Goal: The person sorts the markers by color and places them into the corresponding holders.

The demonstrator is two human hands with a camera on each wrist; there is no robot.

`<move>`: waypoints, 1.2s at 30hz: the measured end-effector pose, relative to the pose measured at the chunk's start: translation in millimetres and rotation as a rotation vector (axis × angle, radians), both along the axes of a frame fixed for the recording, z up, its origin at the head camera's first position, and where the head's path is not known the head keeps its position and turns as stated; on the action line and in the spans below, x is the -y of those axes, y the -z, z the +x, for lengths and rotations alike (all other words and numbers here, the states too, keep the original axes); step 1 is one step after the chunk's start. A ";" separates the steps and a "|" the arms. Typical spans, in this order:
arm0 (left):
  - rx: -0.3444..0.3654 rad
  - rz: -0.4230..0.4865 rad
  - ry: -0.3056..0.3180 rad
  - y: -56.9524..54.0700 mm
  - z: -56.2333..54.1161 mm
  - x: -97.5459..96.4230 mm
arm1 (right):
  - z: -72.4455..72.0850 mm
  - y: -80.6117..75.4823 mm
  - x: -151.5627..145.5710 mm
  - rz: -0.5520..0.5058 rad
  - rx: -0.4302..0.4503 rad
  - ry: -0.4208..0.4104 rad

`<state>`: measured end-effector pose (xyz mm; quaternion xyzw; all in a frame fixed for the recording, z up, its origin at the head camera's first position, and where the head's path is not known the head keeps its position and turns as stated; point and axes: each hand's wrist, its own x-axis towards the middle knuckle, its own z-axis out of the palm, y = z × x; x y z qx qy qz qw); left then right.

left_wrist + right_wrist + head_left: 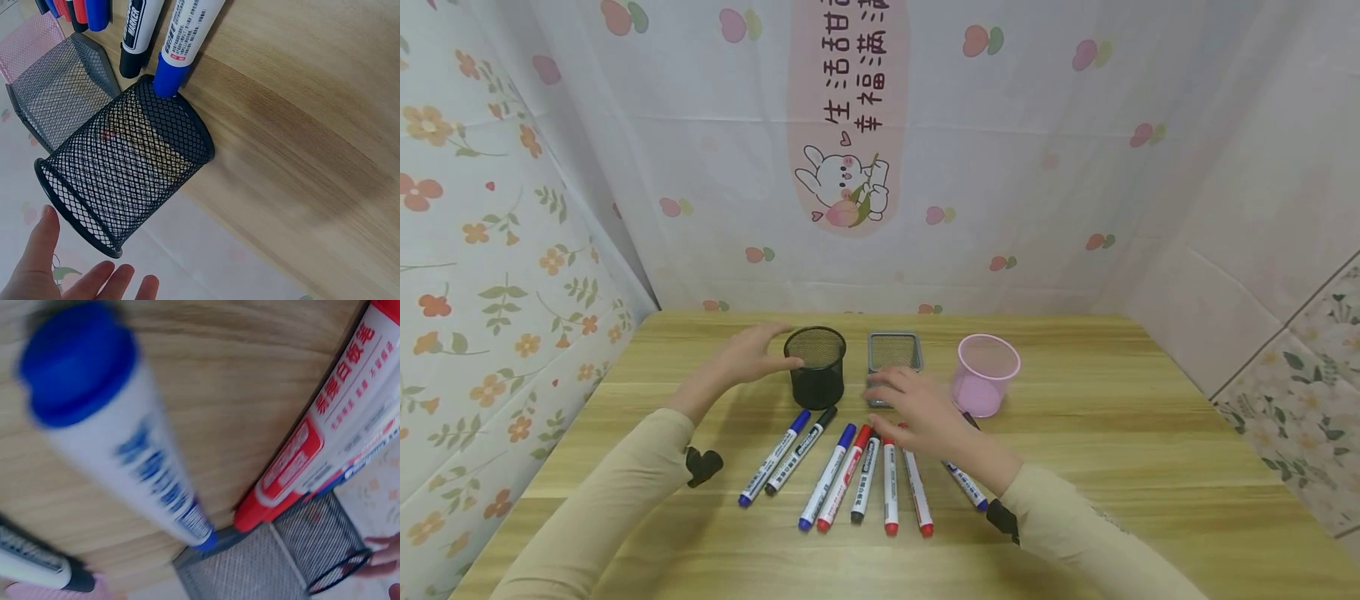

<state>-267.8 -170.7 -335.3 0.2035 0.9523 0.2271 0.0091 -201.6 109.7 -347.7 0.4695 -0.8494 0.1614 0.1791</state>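
My left hand (pixel 748 356) reaches beside the black round mesh pen cup (pixel 817 387), thumb and fingers spread at its rim. The left wrist view shows the thumb and fingertips right by that rim, not curled round it. My right hand (pixel 921 408) hovers palm down over the markers, fingers loosely bent in front of the grey square mesh pen holder (pixel 893 348), partly covering it. Beneath the right wrist is a blue-ended marker (pixel 966 487), large and blurred in the right wrist view. A black-capped marker (pixel 37 559) lies near it, mostly hidden by that arm in the head view.
A pink mesh cup (pixel 981 390) stands at the right of the row. Several whiteboard markers lie fanned out in front: a blue one (pixel 775 458) and a black one (pixel 801 450) at left, a red one (pixel 844 479) mid-group. Behind the wooden table (pixel 1112 400) hangs a patterned curtain (pixel 1037 167).
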 end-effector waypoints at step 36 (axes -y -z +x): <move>-0.003 0.017 0.036 -0.1 2.5 -2.4 | 21.6 40.5 97.3 0.461 0.110 -0.147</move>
